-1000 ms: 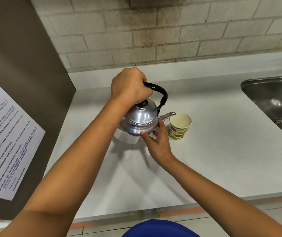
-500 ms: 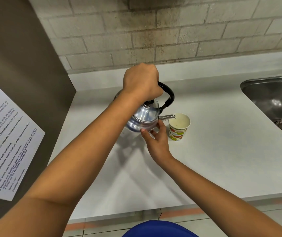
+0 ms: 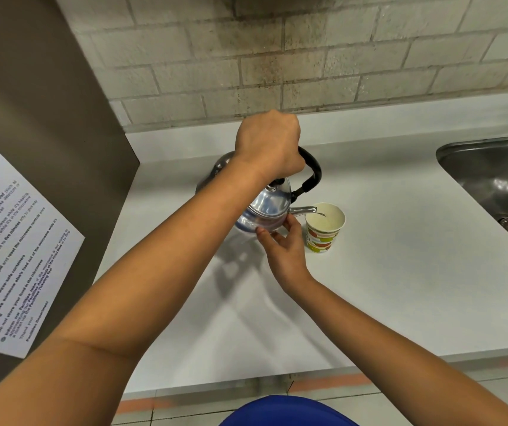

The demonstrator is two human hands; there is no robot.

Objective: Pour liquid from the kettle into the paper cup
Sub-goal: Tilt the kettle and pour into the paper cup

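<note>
A shiny metal kettle (image 3: 266, 207) with a black handle hangs tilted above the white counter, spout to the right. My left hand (image 3: 269, 146) is shut on its handle from above. My right hand (image 3: 283, 245) touches the kettle's lower front side with spread fingertips. The spout tip reaches over the rim of a paper cup (image 3: 323, 229) with a coloured pattern, which stands upright on the counter. A thin stream of clear liquid runs from the spout into the cup.
A steel sink (image 3: 492, 186) is set into the white counter (image 3: 400, 287) at the right. A brown panel with a printed notice (image 3: 9, 256) stands at the left. A brick wall runs behind. The counter's front edge is near me.
My left hand has lifted the kettle off the counter and tipped it further to the right, bringing the spout over the cup. Liquid now flows. My right hand stays against the kettle body.
</note>
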